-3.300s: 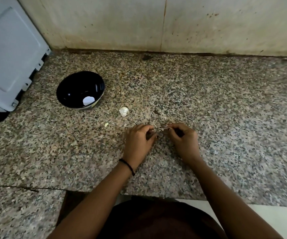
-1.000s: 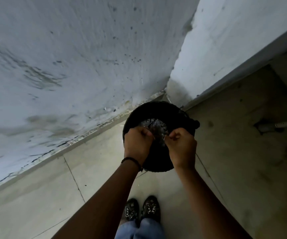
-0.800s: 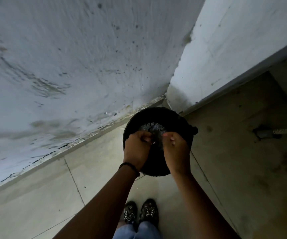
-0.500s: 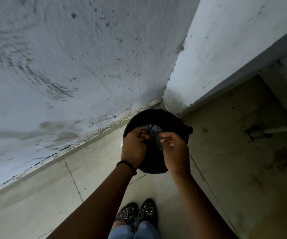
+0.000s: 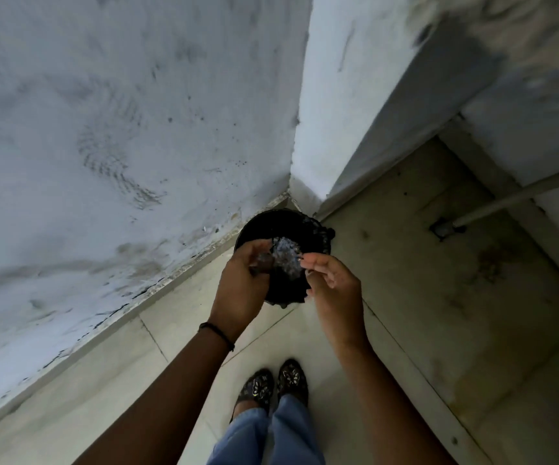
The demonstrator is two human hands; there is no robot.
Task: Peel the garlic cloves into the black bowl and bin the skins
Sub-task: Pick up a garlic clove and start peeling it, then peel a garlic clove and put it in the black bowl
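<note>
A black bin (image 5: 315,229) stands on the floor in the corner of two walls, with pale crumpled waste (image 5: 286,256) inside. Both hands hover just over its near rim. My left hand (image 5: 243,283) has its fingers curled in with the thumb against them; no garlic skin shows in it. My right hand (image 5: 335,283) is turned palm inward with its fingers loosely spread, and nothing is visible in it. The black bowl and the garlic cloves are out of view.
Stained white walls (image 5: 120,129) meet in a corner behind the bin. A pale tiled floor (image 5: 422,297) runs to the right, where a white pipe (image 5: 493,206) enters a floor fitting. My two patterned shoes (image 5: 274,384) stand just behind the bin.
The view went from the granite counter to the bin on the floor. Over the last second my right hand loosened from a fist to spread fingers and drew slightly right; the left stayed curled.
</note>
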